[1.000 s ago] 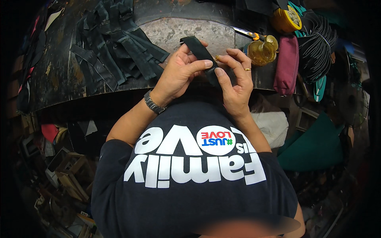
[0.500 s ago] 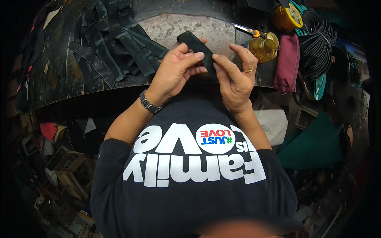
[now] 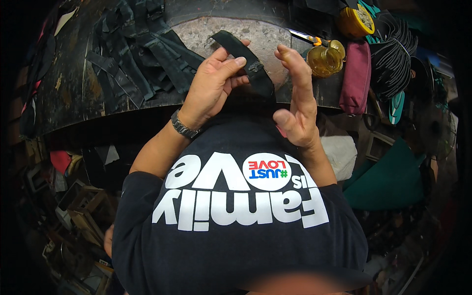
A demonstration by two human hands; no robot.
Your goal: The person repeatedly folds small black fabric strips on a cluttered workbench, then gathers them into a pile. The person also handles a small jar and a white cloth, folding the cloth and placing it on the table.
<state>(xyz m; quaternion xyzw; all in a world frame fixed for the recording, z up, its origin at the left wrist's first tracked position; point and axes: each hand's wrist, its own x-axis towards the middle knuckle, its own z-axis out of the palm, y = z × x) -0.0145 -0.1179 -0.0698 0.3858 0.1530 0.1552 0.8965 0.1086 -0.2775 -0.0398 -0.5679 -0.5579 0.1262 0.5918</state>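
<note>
My left hand (image 3: 210,87) pinches a dark green-black fabric strip (image 3: 259,79) between thumb and fingers. The strip slants from upper left down toward my chest, and a rough, pale patch marks its middle. Just right of its lower end, my right hand (image 3: 301,108) is raised with fingers stretched and thumb apart, touching nothing. Many similar dark strips (image 3: 132,54) lie in a loose pile on the table, left of my left hand.
A pale worn board (image 3: 206,29) lies on the dark, curved-edge table (image 3: 64,98). To the right are orange-handled scissors (image 3: 309,37), a jar of yellowish liquid (image 3: 322,64), a yellow tub (image 3: 358,22), a maroon pouch (image 3: 355,78) and a bundle of black cords (image 3: 391,59).
My right hand has let go of the strip, opened and drawn away to the right. The strip stays in my left hand, its rough patch now showing.
</note>
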